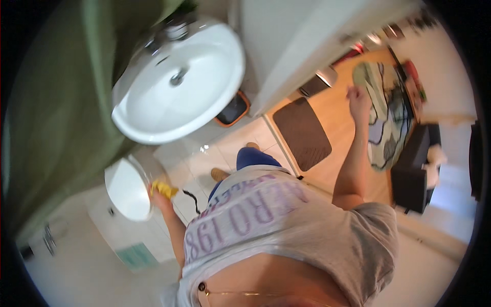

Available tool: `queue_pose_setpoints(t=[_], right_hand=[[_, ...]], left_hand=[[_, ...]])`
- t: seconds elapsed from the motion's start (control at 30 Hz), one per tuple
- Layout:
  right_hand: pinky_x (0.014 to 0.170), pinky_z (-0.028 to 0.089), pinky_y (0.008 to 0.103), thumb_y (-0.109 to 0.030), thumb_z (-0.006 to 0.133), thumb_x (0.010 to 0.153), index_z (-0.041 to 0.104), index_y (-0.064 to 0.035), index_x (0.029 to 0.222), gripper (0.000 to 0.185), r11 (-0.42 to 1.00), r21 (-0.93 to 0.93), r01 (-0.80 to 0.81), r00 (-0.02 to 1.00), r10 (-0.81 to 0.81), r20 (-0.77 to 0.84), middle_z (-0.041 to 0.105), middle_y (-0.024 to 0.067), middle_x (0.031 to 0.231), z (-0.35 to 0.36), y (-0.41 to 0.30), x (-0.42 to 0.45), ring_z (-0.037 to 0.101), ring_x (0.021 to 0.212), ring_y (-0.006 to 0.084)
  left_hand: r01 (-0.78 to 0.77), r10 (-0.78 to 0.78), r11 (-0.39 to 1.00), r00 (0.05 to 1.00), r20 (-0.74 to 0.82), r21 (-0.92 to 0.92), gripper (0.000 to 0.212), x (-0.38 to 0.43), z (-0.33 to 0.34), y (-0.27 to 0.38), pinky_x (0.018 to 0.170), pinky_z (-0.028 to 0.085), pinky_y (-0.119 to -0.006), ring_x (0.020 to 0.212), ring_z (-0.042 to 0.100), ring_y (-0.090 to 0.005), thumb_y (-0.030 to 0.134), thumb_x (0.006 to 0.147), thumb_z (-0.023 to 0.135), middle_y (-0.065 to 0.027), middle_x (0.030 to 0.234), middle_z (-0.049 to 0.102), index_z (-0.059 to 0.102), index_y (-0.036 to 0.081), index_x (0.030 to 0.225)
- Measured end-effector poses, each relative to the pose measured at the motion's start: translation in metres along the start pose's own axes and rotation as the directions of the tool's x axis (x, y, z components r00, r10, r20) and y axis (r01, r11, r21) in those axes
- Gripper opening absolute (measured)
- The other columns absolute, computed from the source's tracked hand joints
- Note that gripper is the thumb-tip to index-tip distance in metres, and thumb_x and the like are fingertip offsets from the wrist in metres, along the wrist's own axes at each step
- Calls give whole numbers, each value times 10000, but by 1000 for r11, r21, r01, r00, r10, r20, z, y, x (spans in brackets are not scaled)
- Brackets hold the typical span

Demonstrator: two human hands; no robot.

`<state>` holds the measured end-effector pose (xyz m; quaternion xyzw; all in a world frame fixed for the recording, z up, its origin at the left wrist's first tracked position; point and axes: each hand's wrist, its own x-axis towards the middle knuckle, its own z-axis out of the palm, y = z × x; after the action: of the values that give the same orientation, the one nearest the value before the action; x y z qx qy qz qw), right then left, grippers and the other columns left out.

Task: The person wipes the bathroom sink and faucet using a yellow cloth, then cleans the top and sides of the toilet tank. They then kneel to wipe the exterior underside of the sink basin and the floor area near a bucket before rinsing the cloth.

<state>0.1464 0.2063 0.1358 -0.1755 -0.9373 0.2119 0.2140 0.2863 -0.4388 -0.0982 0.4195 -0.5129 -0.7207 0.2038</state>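
My left hand grips a crumpled yellow cloth beside a white toilet. The hand is close to the toilet's rounded edge; whether it touches is hard to tell. My right hand is held out on the other side, over the doorway area. It is blurred, its fingers look curled in, and I see nothing in it. Ahead of me is a white washbasin with a metal drain and a tap at its back.
Under the basin stands a black bin with an orange rim. Beyond the threshold lie a brown doormat and a patterned rug, with a black bench alongside. A green curtain hangs left; a teal mat lies below it.
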Motion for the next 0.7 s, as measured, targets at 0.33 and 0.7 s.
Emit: queue_pose_setpoints(t=[0.33, 0.7], right_hand=[[591, 448, 278, -163, 615, 807, 588, -26, 789, 141, 894, 422, 152, 636, 238, -734, 580, 40, 709, 36, 31, 135, 537, 627, 138], [522, 458, 298, -156, 517, 839, 502, -47, 1050, 238, 492, 587, -643, 733, 618, 285, 592, 75, 747, 275, 219, 57, 568, 613, 181]], left_hand=[[132, -137, 979, 990, 19, 155, 337, -26, 14, 23, 777, 492, -364, 934, 564, -243, 157, 893, 406, -93, 1071, 549, 473, 56, 1208], [47, -75, 984, 984, 163, 169, 357, -91, 110, 51, 858, 457, -393, 994, 542, -233, 183, 890, 370, -83, 1079, 540, 463, 72, 1217]])
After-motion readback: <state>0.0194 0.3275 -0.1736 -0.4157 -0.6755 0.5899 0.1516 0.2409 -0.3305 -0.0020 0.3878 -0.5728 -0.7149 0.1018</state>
